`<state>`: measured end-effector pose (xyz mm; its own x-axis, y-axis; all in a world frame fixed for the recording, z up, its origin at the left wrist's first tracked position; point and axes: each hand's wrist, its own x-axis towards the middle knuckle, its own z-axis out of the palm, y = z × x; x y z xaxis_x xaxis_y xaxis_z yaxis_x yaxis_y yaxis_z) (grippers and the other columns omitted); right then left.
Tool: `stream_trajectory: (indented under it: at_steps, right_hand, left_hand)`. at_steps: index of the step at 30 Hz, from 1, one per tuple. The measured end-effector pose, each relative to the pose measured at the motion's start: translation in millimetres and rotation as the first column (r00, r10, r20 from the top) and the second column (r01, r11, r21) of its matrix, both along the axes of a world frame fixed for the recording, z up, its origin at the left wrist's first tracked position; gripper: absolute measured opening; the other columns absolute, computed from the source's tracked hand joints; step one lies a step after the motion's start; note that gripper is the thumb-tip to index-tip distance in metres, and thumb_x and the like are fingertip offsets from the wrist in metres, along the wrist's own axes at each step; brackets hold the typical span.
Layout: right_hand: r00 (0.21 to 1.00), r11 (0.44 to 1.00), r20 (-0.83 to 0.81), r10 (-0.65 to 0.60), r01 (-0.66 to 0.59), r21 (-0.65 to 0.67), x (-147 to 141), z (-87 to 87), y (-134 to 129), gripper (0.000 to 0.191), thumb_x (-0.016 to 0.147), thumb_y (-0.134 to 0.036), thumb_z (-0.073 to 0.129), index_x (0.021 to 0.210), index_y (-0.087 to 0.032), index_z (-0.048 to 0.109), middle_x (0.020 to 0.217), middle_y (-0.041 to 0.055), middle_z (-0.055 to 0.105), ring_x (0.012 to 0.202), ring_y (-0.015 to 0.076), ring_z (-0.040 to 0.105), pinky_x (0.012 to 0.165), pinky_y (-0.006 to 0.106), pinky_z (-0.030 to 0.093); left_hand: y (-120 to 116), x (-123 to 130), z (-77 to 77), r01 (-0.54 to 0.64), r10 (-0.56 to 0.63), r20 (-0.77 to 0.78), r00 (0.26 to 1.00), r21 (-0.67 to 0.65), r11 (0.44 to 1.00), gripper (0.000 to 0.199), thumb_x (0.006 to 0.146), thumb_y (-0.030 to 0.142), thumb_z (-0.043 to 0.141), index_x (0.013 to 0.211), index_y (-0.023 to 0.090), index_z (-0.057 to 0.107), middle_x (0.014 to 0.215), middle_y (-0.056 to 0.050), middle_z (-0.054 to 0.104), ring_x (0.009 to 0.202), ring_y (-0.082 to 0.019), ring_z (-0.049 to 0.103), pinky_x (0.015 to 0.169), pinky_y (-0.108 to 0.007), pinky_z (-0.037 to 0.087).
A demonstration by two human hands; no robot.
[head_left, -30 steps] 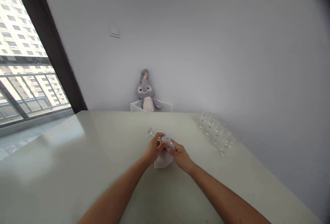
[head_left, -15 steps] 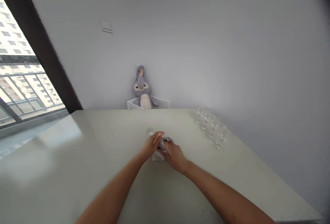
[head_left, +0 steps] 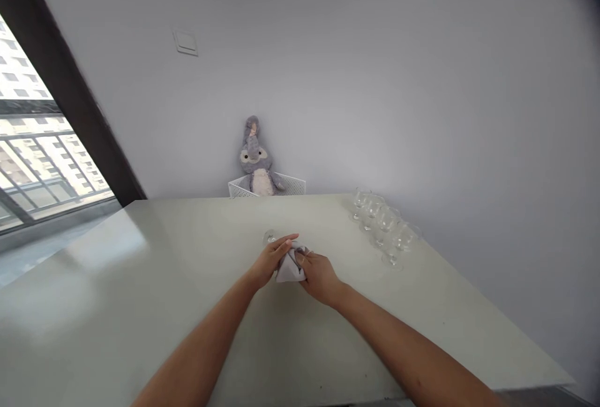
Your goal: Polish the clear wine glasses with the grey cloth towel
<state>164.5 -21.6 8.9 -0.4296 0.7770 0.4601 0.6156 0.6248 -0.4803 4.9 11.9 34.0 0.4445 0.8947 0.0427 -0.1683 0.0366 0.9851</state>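
Observation:
My left hand (head_left: 270,262) is closed round a clear stemmed glass (head_left: 269,236), whose round foot shows just past the fingers. The glass is tilted, with most of its bowl hidden by my hands and a pale grey cloth (head_left: 289,271). My right hand (head_left: 321,276) grips the cloth at the mouth of the bowl, and its fingertips are partly lost in the folds. A loose corner of cloth hangs toward me. Both hands meet over the middle of the pale table (head_left: 197,313).
Several clear stemmed glasses (head_left: 387,222) stand in a slanting row along the table's right side. Beyond the far edge, a grey plush toy (head_left: 262,182) sits in a white basket (head_left: 295,185) against the wall. A window with railings (head_left: 42,163) lies at the left.
My hands have shifted slightly with the glass and cloth, and the cloth lies differently, with a broader flap showing below. The whole view has moved a little.

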Motion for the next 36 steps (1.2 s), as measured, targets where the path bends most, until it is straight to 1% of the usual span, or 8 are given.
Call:
stream_trajectory:
  at_steps: [4, 9, 12, 18, 23, 30, 33, 36]
  right_hand:
    - [0.958, 0.961, -0.269, 0.1, -0.163, -0.223, 2, 12.6, 2, 0.042, 0.069, -0.024, 0.058, 0.11, -0.022, 0.051, 0.1, 0.0059, 0.058, 0.09, 0.0212, 0.051, 0.077, 0.033, 0.04]
    - [0.594, 0.668, -0.805, 0.01, -0.603, -0.437, 5, 16.9, 5, 0.046, 0.069, -0.042, 0.06, 0.108, -0.019, 0.052, 0.09, 0.0038, 0.059, 0.077, 0.0159, 0.053, 0.068, 0.027, 0.042]
    - [0.468, 0.633, -0.874, -0.13, -0.64, -0.436, 6, 9.9, 9, 0.036, 0.07, -0.041, 0.061, 0.096, -0.016, 0.057, 0.084, 0.0047, 0.06, 0.069, 0.0139, 0.053, 0.066, 0.026, 0.041]
    - [0.733, 0.806, -0.68, 0.003, -0.404, -0.432, 6, 9.7, 6, 0.044, 0.073, -0.041, 0.056, 0.109, -0.016, 0.052, 0.091, 0.0068, 0.061, 0.077, 0.0187, 0.055, 0.069, 0.03, 0.042]
    - [0.981, 0.983, -0.185, -0.054, 0.019, -0.185, 4, 4.5, 7, 0.03, 0.073, -0.026, 0.055, 0.101, -0.019, 0.056, 0.098, 0.0084, 0.058, 0.094, 0.0236, 0.05, 0.083, 0.037, 0.036]
    - [0.709, 0.733, -0.698, -0.1, -0.421, -0.534, 26, -0.5, 28, 0.037, 0.069, -0.033, 0.061, 0.101, -0.016, 0.056, 0.081, 0.0038, 0.062, 0.072, 0.0169, 0.055, 0.067, 0.029, 0.042]
    - [0.681, 0.622, -0.731, -0.048, -0.552, -0.556, 35, 6.0, 29, 0.043, 0.064, -0.032, 0.065, 0.102, -0.012, 0.056, 0.081, 0.0047, 0.062, 0.071, 0.0158, 0.055, 0.067, 0.028, 0.042]
    - [0.8, 0.677, -0.597, 0.054, -0.469, -0.567, 44, 13.8, 31, 0.04, 0.063, -0.025, 0.064, 0.101, -0.014, 0.058, 0.085, 0.0027, 0.062, 0.076, 0.0161, 0.055, 0.069, 0.027, 0.041]
  left_hand:
    - [1, 1, -3.0, -0.098, 0.106, -0.067, 0.992, 0.119, 0.988, 0.044, 0.072, 0.045, 0.056, 0.109, 0.022, 0.058, 0.081, -0.002, 0.061, 0.07, -0.014, 0.054, 0.064, -0.023, 0.042]
    - [-1, 2, -1.5, -0.145, 0.173, -0.087, 0.981, 0.263, 0.954, 0.043, 0.071, 0.038, 0.059, 0.112, 0.023, 0.056, 0.097, -0.005, 0.062, 0.081, -0.018, 0.055, 0.07, -0.027, 0.044]
    - [-6, 0, 5.5, -0.025, 0.035, -0.037, 0.999, 0.23, 0.973, 0.048, 0.07, 0.032, 0.061, 0.117, 0.025, 0.052, 0.113, -0.006, 0.056, 0.097, -0.022, 0.052, 0.081, -0.031, 0.043]
    - [-3, -6, 9.3, 0.109, -0.112, 0.034, 0.993, 0.084, 0.99, 0.063, 0.073, 0.032, 0.06, 0.131, 0.028, 0.034, 0.109, -0.006, 0.057, 0.097, -0.02, 0.053, 0.084, -0.034, 0.041]
    - [3, -1, -4.2, -0.036, 0.112, -0.35, 0.93, 0.215, 0.976, 0.052, 0.085, 0.048, 0.033, 0.129, 0.021, 0.037, 0.077, -0.003, 0.062, 0.071, -0.017, 0.058, 0.07, -0.034, 0.045]
    - [2, -11, 4.6, 0.294, 0.73, -0.496, 0.47, 0.868, 0.4, 0.034, 0.081, 0.024, 0.047, 0.114, 0.025, 0.053, 0.109, -0.009, 0.058, 0.112, -0.026, 0.043, 0.096, -0.044, 0.025]
    - [6, -15, 5.2, 0.458, 0.674, -0.613, 0.413, 0.779, 0.428, 0.03, 0.081, 0.026, 0.049, 0.109, 0.025, 0.055, 0.09, -0.008, 0.064, 0.095, -0.024, 0.054, 0.091, -0.041, 0.03]
    - [11, -17, 2.5, 0.463, 0.598, -0.71, 0.373, 0.701, 0.543, 0.029, 0.083, 0.033, 0.044, 0.108, 0.024, 0.056, 0.075, -0.007, 0.065, 0.076, -0.021, 0.058, 0.076, -0.035, 0.036]
